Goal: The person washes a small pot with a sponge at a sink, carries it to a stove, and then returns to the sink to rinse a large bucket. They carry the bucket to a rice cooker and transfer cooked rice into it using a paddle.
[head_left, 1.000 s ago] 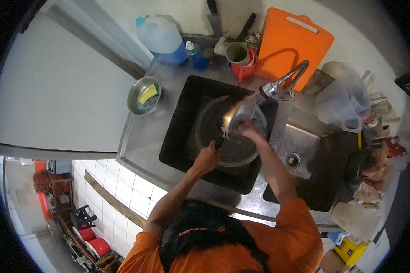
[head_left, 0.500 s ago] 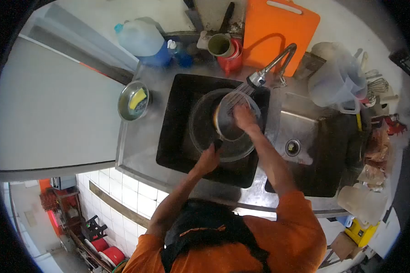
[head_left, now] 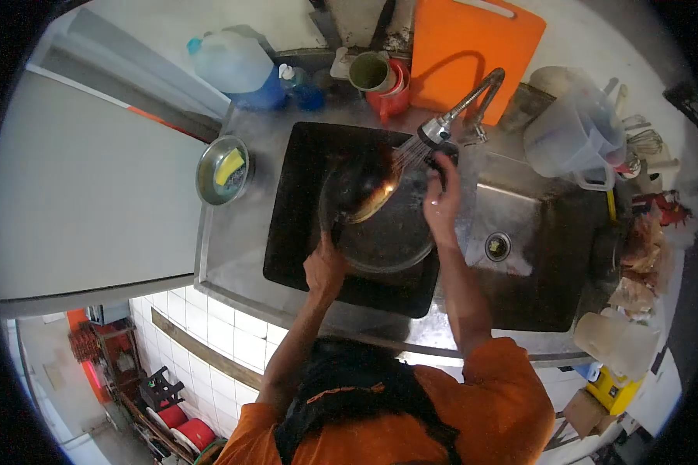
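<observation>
Pan (head_left: 362,195) under faucet (head_left: 473,97) spray, left hand (head_left: 324,271) gripping, sponge bowl (head_left: 222,170) beside sink (head_left: 285,242)

pan: small frying pan (head_left: 362,190), dark inside, shiny rim catching the light, wet
pose: tipped up on its edge, handle pointing down toward the person
spot: over the big steel bowl (head_left: 392,242) in the black sink (head_left: 293,203), right under the faucet spray (head_left: 411,155)
</observation>
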Available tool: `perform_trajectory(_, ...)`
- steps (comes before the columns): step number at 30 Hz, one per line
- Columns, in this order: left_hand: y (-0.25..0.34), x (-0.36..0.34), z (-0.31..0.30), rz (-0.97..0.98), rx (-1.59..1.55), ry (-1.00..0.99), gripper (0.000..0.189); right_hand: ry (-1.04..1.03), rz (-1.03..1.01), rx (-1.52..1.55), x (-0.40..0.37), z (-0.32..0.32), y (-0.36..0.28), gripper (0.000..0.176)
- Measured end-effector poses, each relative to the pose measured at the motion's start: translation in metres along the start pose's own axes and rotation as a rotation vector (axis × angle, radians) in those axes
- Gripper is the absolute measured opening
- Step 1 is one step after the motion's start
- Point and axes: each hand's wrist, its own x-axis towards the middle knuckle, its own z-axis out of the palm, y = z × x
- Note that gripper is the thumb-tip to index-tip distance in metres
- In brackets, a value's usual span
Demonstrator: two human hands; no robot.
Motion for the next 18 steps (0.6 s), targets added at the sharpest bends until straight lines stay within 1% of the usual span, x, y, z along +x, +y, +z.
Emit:
perform_trajectory(1, -0.003, -0.003, -0.001, 0.001, -0.034, 0.094, 0.058, 0.066, 0.192, 0.365, 0.013, -0.012, -0.008, 0.04)
perform_trajectory(2, -0.01, -0.005, 0.003, 0.001, -0.031, 0.085, 0.058, 0.134, 0.386, 0.73, 0.025, -0.022, -0.016, 0.041)
perform_trajectory(3, -0.021, -0.005, 0.011, 0.044, 0.016, 0.142, 0.056, 0.14, 0.396, 0.726, 0.037, -0.028, -0.021, 0.041)
perform_trajectory(4, -0.031, -0.004, 0.019, 0.09, 0.063, 0.2, 0.054, 0.103, 0.412, 0.875, 0.05, -0.033, -0.023, 0.041)
perform_trajectory(5, -0.038, -0.001, 0.026, 0.098, 0.064, 0.197, 0.054, 0.065, 0.417, 1.025, 0.062, -0.034, -0.022, 0.041)
perform_trajectory(6, -0.042, 0.004, 0.031, 0.127, -0.151, 0.119, 0.047, 0.071, 0.413, 1.024, 0.073, -0.032, -0.017, 0.041)
perform_trajectory(7, -0.046, 0.006, 0.035, 0.152, -0.363, 0.039, 0.039, -0.04, 0.349, 0.965, 0.081, -0.029, -0.012, 0.041)
perform_trajectory(8, -0.04, 0.004, 0.032, 0.154, -0.362, 0.043, 0.039, -0.152, 0.283, 0.906, 0.085, -0.028, -0.01, 0.042)
perform_trajectory(10, -0.019, -0.004, 0.018, -0.205, -0.966, -0.398, 0.021, -0.176, 0.307, 0.863, 0.088, -0.027, -0.01, 0.04)
perform_trajectory(11, -0.012, -0.008, 0.011, -0.207, -0.969, -0.393, 0.021, -0.197, 0.335, 0.817, 0.089, -0.026, -0.011, 0.039)
perform_trajectory(12, -0.005, -0.011, 0.004, -0.264, -1.063, -0.481, 0.017, -0.202, 0.334, 0.816, 0.089, -0.028, -0.009, 0.039)
perform_trajectory(13, 0.002, -0.012, -0.004, -0.32, -1.157, -0.569, 0.016, -0.244, 0.338, 0.874, 0.089, -0.03, -0.005, 0.038)
perform_trajectory(15, 0.019, -0.018, -0.024, -0.35, -1.175, -0.597, 0.017, -0.3, 0.347, 0.93, 0.087, -0.029, -0.004, 0.037)
perform_trajectory(17, 0.031, -0.02, -0.036, -0.38, -1.19, -0.624, 0.018, -0.227, 0.416, 1.056, 0.085, -0.025, -0.008, 0.038)
perform_trajectory(18, 0.036, -0.02, -0.038, -0.395, -1.194, -0.638, 0.018, -0.231, 0.419, 1.057, 0.084, -0.026, -0.01, 0.038)
